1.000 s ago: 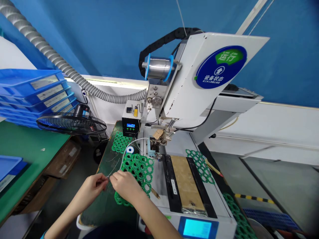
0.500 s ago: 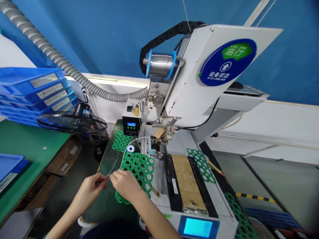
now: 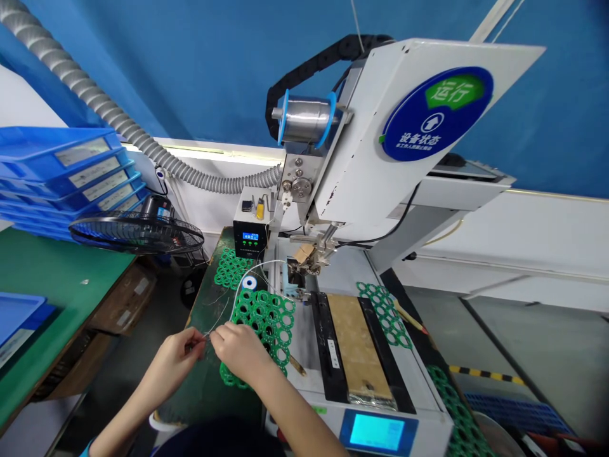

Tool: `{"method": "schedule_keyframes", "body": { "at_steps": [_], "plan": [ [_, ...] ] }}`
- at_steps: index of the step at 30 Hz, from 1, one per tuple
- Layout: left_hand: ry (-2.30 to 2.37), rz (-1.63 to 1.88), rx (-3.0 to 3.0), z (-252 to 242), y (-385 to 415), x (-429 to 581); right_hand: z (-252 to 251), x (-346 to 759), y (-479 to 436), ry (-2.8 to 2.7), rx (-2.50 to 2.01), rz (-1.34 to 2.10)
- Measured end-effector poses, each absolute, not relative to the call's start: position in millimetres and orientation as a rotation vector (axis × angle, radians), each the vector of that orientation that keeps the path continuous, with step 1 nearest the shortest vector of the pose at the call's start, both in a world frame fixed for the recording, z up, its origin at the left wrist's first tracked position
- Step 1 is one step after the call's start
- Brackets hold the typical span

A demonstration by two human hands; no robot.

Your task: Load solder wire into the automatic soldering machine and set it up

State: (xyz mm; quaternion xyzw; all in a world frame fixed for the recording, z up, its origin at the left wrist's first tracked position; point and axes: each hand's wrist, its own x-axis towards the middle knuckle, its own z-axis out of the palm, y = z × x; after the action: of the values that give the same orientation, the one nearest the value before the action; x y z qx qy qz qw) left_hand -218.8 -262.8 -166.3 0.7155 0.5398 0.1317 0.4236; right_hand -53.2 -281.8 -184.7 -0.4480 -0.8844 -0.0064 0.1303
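Note:
Fingertips pinched together, my left hand (image 3: 179,357) is closed on a thin, pale wire (image 3: 219,317). Close beside it, my right hand (image 3: 242,353) is also closed at the same wire, its fingertips mostly hidden from above. The wire rises from between the hands toward the soldering machine (image 3: 299,190). A thicker white tube (image 3: 240,284) curves from the machine's head down to just behind my right hand. Under and beyond that hand lie green ring-patterned panels (image 3: 259,311). What exactly sits between the fingertips is too small to make out.
A small white-and-blue spool (image 3: 249,283) stands behind the panels. The black control box (image 3: 250,238) is at the back. To the right are the machine's bed (image 3: 356,343) and lit touchscreen (image 3: 379,433). At left are a fan (image 3: 137,232) and stacked blue trays (image 3: 71,168).
Both hands stay together at the wire, with only a slight shift of the fingers. The wire's slack has changed shape a little, and the view has moved slightly.

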Motion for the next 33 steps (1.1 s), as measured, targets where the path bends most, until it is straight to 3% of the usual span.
{"method": "schedule_keyframes", "body": {
  "at_steps": [33],
  "plan": [
    [1.22,0.385,1.626,-166.8,-275.9,-222.2,-185.4,-32.9,-281.6,-2.472,-1.26,0.077]
  ]
}}
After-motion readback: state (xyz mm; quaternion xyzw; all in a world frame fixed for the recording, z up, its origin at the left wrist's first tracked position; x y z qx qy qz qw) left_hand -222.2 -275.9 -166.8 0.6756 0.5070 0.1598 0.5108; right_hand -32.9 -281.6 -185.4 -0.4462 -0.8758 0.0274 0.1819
